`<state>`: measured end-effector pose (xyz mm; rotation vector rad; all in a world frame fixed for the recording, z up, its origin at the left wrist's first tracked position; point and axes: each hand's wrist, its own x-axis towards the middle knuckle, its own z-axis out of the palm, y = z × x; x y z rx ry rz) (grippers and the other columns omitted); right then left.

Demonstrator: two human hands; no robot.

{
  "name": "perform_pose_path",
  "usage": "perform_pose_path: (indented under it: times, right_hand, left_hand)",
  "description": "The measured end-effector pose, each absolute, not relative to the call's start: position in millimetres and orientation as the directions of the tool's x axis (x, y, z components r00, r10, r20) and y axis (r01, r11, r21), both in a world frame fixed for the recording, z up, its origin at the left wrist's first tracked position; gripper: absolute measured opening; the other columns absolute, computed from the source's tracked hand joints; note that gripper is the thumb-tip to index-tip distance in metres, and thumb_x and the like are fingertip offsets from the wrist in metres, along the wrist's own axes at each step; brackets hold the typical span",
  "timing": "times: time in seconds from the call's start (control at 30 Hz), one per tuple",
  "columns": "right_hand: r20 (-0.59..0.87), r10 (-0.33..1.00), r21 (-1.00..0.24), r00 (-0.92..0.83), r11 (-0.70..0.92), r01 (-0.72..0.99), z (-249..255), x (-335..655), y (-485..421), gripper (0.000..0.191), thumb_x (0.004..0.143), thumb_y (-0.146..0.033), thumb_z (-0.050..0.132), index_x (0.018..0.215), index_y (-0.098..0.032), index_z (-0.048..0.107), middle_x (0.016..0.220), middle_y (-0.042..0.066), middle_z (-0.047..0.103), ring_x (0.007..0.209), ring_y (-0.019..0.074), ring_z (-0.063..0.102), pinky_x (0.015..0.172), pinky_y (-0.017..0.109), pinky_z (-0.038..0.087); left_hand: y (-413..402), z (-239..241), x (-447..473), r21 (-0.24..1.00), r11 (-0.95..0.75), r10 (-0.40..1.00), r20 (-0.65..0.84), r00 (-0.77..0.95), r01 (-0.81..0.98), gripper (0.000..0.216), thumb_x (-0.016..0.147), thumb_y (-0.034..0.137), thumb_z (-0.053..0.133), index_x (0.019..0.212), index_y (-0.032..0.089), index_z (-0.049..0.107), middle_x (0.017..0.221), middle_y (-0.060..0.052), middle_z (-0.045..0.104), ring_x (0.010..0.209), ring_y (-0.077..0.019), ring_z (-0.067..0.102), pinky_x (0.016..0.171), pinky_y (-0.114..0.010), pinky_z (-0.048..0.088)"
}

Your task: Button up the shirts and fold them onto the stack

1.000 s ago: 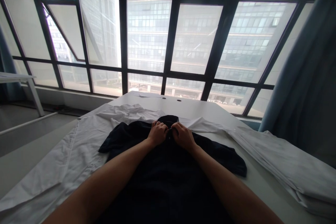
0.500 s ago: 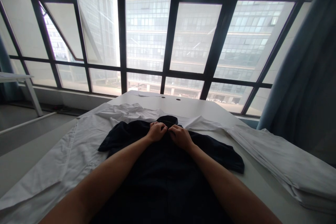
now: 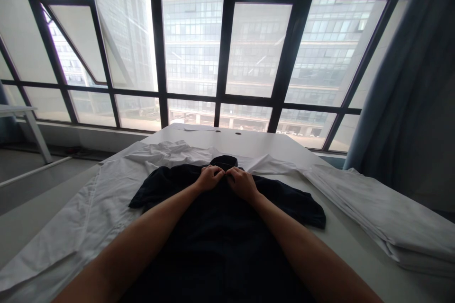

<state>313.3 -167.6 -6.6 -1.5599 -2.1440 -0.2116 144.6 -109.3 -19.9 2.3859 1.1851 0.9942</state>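
Note:
A dark navy short-sleeved shirt (image 3: 220,241) lies spread on the table, its collar (image 3: 226,161) toward the window and its sleeves out to both sides. At the front of the neckline, just below the collar, my left hand (image 3: 210,177) pinches the cloth with curled fingers. Close beside it, my right hand (image 3: 241,182) grips the neckline from the other side, the fingertips of both hands almost touching. Whatever small part of the shirt sits between the fingertips is too dark to make out.
Crumpled white cloth (image 3: 67,218) covers the left side of the white table (image 3: 263,139) and runs behind the shirt. Folded white cloth (image 3: 384,213) lies at the right. Beyond are large windows, a blue-grey curtain (image 3: 387,80) and another white table (image 3: 17,109) at far left.
My view has shifted slightly, so the scene sits a little further left. Both hands stay at the neckline, with only small finger movement.

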Motion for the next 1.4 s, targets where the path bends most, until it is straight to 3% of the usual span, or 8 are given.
perform_pose_path:
  times: [0.23,0.47,0.83,1.17,1.4]
  right_hand:
    - [0.459,0.854,-0.145,-0.245,0.344,0.928,-8,317,-165,0.027,0.097,-0.026,0.044,0.114,-0.023,0.065,0.116,0.006,0.068,0.101,0.0189,0.064,0.08,0.026,0.045]
    - [0.449,0.849,-0.189,-0.279,0.395,0.899,-4,320,-163,0.027,0.097,-0.024,0.044,0.112,-0.023,0.066,0.114,0.005,0.069,0.099,0.018,0.065,0.081,0.025,0.045]
    - [0.412,0.89,-0.333,-0.196,0.347,0.877,-4,317,-156,0.021,0.091,-0.021,0.049,0.099,-0.02,0.068,0.107,0.006,0.067,0.095,0.0186,0.063,0.081,0.027,0.045]
    - [0.394,0.89,-0.398,-0.229,0.389,0.83,-8,321,-146,0.019,0.086,-0.013,0.05,0.094,-0.016,0.067,0.102,0.008,0.066,0.095,0.0182,0.062,0.087,0.027,0.045]
    - [0.403,0.868,-0.356,-0.291,0.442,0.823,-7,325,-147,0.018,0.083,-0.012,0.05,0.091,-0.019,0.065,0.097,0.004,0.064,0.089,0.0169,0.06,0.082,0.025,0.043]
  left_hand:
    - [-108,-25,142,0.477,-0.674,0.736,0.491,0.466,0.564,0.027,0.082,0.037,0.066,0.103,0.02,0.071,0.105,-0.005,0.073,0.104,-0.0237,0.063,0.102,-0.038,0.041]
    - [-107,-27,144,0.442,-0.679,0.729,0.497,0.47,0.587,0.019,0.087,0.029,0.06,0.1,0.02,0.07,0.102,-0.004,0.072,0.103,-0.0218,0.063,0.101,-0.038,0.041]
    - [-107,-28,145,0.412,-0.696,0.714,0.488,0.503,0.588,0.019,0.088,0.029,0.059,0.101,0.021,0.07,0.103,-0.004,0.072,0.104,-0.0227,0.062,0.103,-0.04,0.037]
    - [-111,-27,145,0.402,-0.706,0.701,0.508,0.5,0.583,0.017,0.087,0.029,0.06,0.097,0.021,0.069,0.098,-0.004,0.072,0.102,-0.0226,0.062,0.103,-0.039,0.037]
    - [-114,-25,145,0.381,-0.703,0.703,0.502,0.504,0.601,0.017,0.086,0.03,0.06,0.099,0.022,0.067,0.102,-0.003,0.071,0.105,-0.0226,0.061,0.102,-0.041,0.037]
